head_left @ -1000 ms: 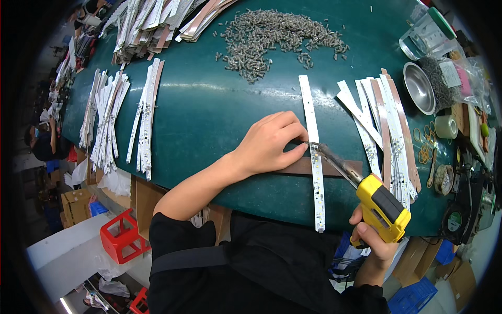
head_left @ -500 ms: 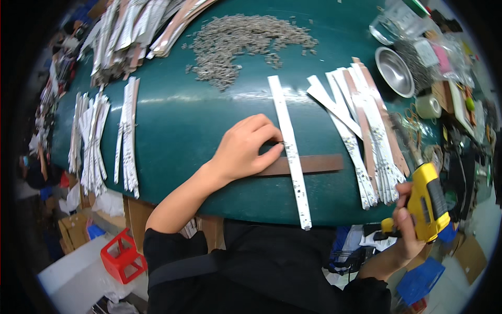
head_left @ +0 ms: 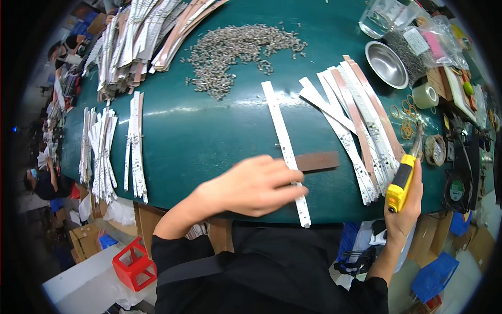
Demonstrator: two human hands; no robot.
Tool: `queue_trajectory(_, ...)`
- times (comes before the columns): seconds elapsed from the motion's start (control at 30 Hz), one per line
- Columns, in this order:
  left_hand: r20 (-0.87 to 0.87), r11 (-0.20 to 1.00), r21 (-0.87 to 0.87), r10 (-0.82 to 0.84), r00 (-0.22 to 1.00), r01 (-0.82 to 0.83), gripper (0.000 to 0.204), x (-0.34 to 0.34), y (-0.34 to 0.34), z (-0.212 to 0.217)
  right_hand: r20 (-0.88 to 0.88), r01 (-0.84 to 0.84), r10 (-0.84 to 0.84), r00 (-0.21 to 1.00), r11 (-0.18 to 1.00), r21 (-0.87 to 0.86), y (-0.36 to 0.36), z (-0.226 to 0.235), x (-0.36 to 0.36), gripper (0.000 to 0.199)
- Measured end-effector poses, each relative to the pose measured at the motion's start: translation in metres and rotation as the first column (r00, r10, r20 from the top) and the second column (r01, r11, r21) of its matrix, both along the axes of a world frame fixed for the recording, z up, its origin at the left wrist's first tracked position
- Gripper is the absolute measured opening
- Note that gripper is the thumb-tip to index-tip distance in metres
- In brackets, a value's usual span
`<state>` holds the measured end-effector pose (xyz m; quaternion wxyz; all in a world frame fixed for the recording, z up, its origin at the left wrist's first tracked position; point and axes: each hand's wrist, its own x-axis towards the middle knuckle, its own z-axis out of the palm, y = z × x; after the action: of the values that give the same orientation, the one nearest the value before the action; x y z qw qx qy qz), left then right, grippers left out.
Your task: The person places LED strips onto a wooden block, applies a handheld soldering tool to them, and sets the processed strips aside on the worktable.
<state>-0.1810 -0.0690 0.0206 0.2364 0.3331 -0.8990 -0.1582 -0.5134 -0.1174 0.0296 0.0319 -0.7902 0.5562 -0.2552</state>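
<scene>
A narrow white circuit board strip point(head_left: 280, 125) dotted with small parts lies lengthwise before me, crossing a flat brown bar point(head_left: 319, 161). My left hand point(head_left: 256, 183) reaches over the strip's near half, fingers bent together at its edge; slight blur hides the exact fingertip contact. A tiny part with thin leads point(head_left: 281, 145) sits on the strip above the hand. Closed round a yellow-and-black soldering gun point(head_left: 401, 183), my right hand point(head_left: 407, 217) holds it off to the right, its metal nozzle pointing away from me, near the stack of strips.
Small metal components point(head_left: 235, 47) lie heaped at the far middle. White and brown strips point(head_left: 361, 125) are stacked at right; bundles point(head_left: 136, 152) and a larger pile point(head_left: 138, 42) lie at left. A steel bowl point(head_left: 387, 64), a tape roll point(head_left: 425, 96) and rubber bands point(head_left: 408, 118) stand far right.
My left hand has moved nearer along the strip, away from the spot where it pinched beside it. The soldering gun has swung round, its nozzle now in plain view.
</scene>
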Motion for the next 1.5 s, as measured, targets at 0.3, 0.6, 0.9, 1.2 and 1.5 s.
queue_trajectory(0.3,-0.03,0.869,-0.489,0.069,0.997,-0.075,0.021,-0.002,0.013,-0.008,0.618,-0.022,-0.066,0.783,0.991,0.133,0.033,0.021,0.048,0.072)
queue_trajectory(0.6,0.082,0.69,-0.541,0.612,0.786,-0.481,0.026,0.105,0.067,0.024,0.451,-0.246,0.137,0.882,0.95,0.192,0.053,-0.003,0.087,0.066)
queue_trajectory(0.9,0.329,0.62,-0.327,0.782,0.529,-0.714,0.031,0.186,0.132,0.007,0.349,-0.522,0.426,0.835,0.813,0.257,0.056,0.001,0.106,0.072)
queue_trajectory(1.2,0.216,0.465,-0.292,0.883,0.416,-0.836,0.027,0.156,0.114,0.021,0.949,-0.603,-0.162,0.269,0.74,0.297,0.023,0.02,0.094,0.07)
queue_trajectory(1.5,0.021,0.681,-0.063,0.732,0.681,-0.73,0.015,0.088,-0.019,-0.002,0.695,-0.797,-0.565,-0.444,0.603,-0.019,0.013,-0.051,0.139,0.06)
